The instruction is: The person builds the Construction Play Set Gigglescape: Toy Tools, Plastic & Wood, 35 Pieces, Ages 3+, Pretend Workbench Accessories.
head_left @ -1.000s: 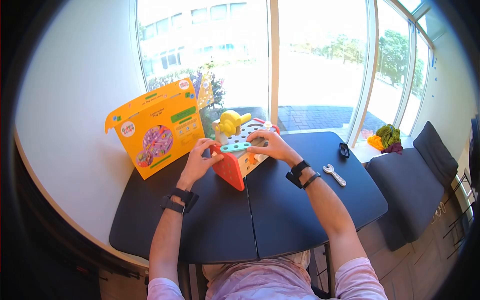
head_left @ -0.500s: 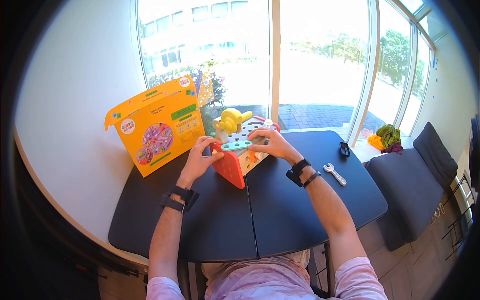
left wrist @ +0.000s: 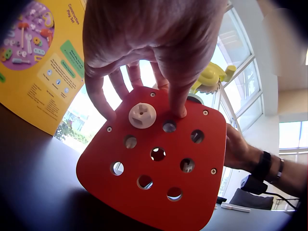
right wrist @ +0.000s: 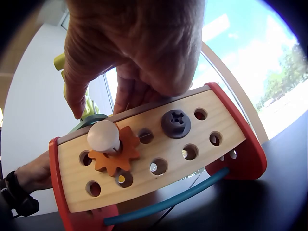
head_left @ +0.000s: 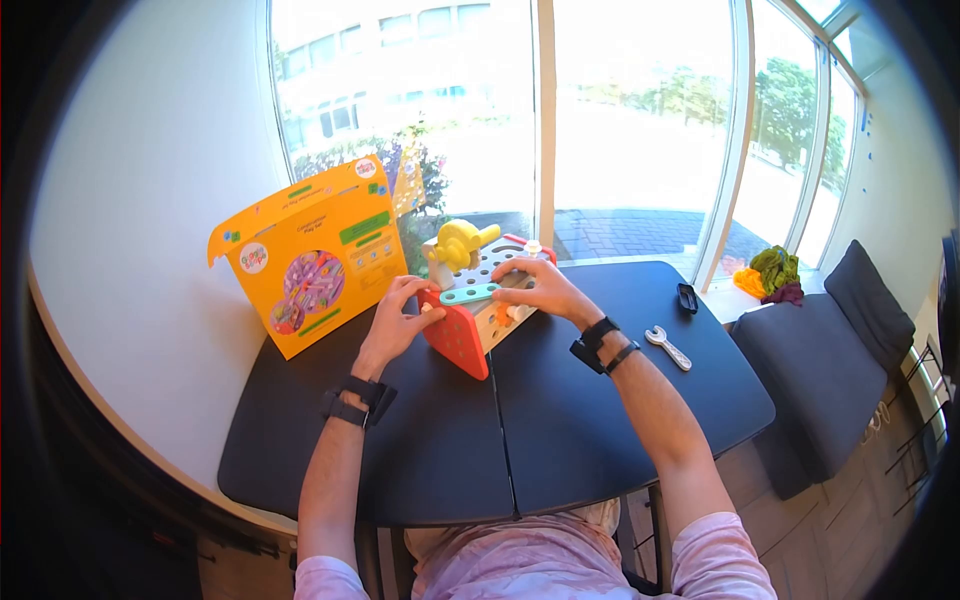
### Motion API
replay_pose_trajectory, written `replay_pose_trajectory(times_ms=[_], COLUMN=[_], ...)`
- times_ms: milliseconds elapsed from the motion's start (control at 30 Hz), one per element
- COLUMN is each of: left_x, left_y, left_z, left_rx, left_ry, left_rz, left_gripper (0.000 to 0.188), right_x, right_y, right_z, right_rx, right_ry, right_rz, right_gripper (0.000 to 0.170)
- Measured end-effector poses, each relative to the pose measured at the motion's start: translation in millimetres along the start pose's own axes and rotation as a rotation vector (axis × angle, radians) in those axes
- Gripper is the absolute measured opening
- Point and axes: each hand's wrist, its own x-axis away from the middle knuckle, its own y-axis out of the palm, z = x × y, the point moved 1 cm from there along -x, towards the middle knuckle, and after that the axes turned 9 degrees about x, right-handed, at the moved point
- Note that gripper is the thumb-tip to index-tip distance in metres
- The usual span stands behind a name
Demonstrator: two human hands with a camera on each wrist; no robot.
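Note:
A toy workbench with red ends and a pale wooden side stands on the table. My left hand grips its near red end, thumb on the outer face beside a white bolt head, fingers over the top edge. A teal strip with holes lies across the top at that end. My right hand pinches the strip's right end. Under this hand, an orange gear with a white bolt and a dark cross-slotted bolt sit on the wooden side.
A yellow toy piece rises from the workbench top. Behind on the left stands an orange-yellow cardboard box. To the right lie a white toy wrench and a small black object. A dark chair stands beyond the table's right edge.

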Motion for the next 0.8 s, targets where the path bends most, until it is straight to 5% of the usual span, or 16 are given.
replay_pose_trajectory(times_ms=[500, 667, 800], left_x=[1, 26, 60], left_y=[1, -13, -47], left_z=[3, 21, 32], left_rx=[0.052, 0.064, -0.046], left_ry=[-0.05, -0.114, -0.205], left_rz=[0.019, 0.082, 0.019], left_gripper=[0.048, 0.056, 0.054], right_x=[-9, 15, 70], right_y=[-13, -68, -102], right_z=[-7, -9, 19], right_rx=[-0.102, -0.32, 0.013], right_ry=[0.021, 0.215, 0.415], right_rz=[0.047, 0.161, 0.022], right_gripper=[0.041, 0.04, 0.043])
